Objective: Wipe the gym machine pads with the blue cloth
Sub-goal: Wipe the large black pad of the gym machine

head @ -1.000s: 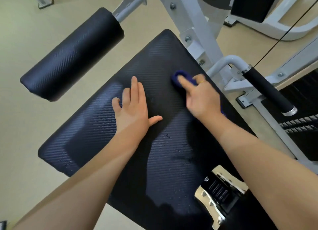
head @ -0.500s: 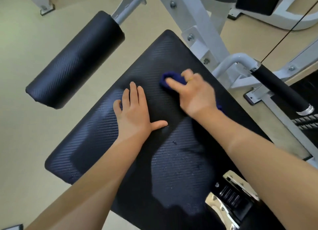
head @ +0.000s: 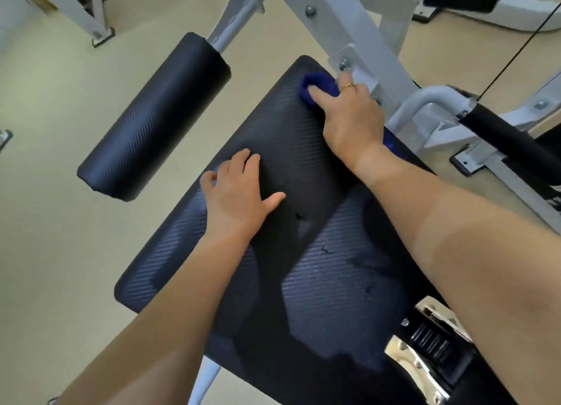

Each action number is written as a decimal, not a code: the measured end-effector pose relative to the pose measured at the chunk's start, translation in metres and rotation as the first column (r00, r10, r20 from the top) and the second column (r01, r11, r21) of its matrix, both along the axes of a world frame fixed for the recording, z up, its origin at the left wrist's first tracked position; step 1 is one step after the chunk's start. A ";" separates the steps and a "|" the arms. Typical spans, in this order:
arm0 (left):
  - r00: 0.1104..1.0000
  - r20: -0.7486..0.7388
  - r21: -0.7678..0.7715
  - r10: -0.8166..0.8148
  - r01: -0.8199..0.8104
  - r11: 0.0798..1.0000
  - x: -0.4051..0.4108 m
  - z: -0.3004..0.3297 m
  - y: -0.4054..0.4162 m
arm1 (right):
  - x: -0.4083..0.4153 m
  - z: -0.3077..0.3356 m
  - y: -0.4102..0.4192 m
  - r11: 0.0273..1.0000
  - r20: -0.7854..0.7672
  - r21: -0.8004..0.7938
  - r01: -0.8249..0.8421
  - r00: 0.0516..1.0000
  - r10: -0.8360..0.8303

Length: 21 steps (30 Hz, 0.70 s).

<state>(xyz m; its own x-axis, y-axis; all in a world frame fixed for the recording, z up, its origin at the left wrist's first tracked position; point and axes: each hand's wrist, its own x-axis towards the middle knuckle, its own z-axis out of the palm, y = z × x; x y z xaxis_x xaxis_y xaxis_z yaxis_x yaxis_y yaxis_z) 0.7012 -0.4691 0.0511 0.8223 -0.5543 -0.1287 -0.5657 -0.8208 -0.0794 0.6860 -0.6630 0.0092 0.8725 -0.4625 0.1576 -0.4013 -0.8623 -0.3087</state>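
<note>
R hand fingers curled over bunched blue cloth at far corner of flat black textured seat pad, L hand empty, splayed, bracing: press flat, overlap strokes w/ even pressure toward near edge.

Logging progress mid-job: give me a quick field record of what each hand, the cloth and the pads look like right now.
right hand: pressing the blue cloth onto the far corner of the flat pad
left hand: empty, resting on the flat pad near its middle, fingers bent
flat pad surface: small droplets visible on the near part
roller pad: to the left, untouched by either hand
metal frame: just beyond the cloth
</note>
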 end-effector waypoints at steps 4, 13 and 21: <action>1.000 0.010 -0.062 0.005 -0.005 0.998 0.006 -0.001 0.006 | -0.005 0.009 0.050 0.985 0.028 0.077 -0.152 0.988 0.151; 0.995 0.048 0.002 0.091 -0.091 0.996 0.019 -0.003 0.006 | 0.025 0.019 0.022 0.982 -0.090 -0.045 -0.182 0.980 0.178; 0.994 0.024 -0.011 0.111 -0.111 0.994 0.019 -0.004 0.004 | 0.007 0.018 0.079 0.893 -0.092 -0.049 -0.447 0.893 0.441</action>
<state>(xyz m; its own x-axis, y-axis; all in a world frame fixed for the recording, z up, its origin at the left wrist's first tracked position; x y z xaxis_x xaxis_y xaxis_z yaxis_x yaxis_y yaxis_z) 0.7204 -0.4647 0.0473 0.8816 -0.4606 -0.1032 -0.4691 -0.8791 -0.0840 0.6929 -0.5836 0.0270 0.9949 -0.0146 0.0996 0.0085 -0.9737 -0.2277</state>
